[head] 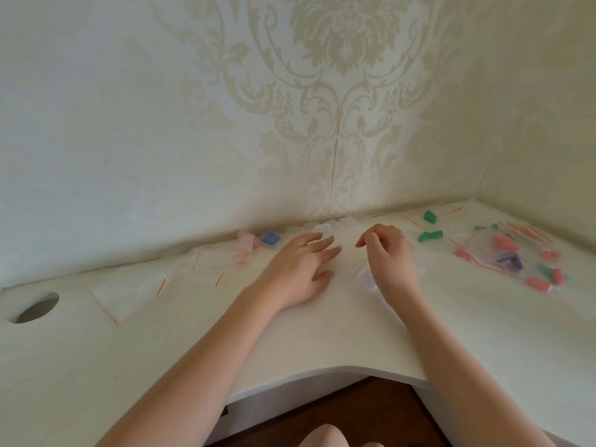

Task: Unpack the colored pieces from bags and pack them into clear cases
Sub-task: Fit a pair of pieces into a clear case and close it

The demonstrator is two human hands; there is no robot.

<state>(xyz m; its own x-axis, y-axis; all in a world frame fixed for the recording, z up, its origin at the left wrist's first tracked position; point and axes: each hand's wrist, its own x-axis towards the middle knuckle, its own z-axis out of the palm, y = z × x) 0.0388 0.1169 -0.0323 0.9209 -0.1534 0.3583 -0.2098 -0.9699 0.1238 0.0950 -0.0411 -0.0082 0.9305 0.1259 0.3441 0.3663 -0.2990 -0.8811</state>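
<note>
No readable txt, labels or nos. anywhere.

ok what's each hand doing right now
left hand: open, fingers straight, flat on the desk, holding nothing.
right hand: fingers loosely curled, nothing seen in it.

Soft, even daylight with faint shadows; wide-angle bending curves the desk edge (338,371), and detail is slightly blurred.

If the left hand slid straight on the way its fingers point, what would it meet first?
Probably the cluster of clear cases by the wall. The left hand lies flat with fingers aimed up-right toward them; depth is unclear, and nothing else shows in that line.
</note>
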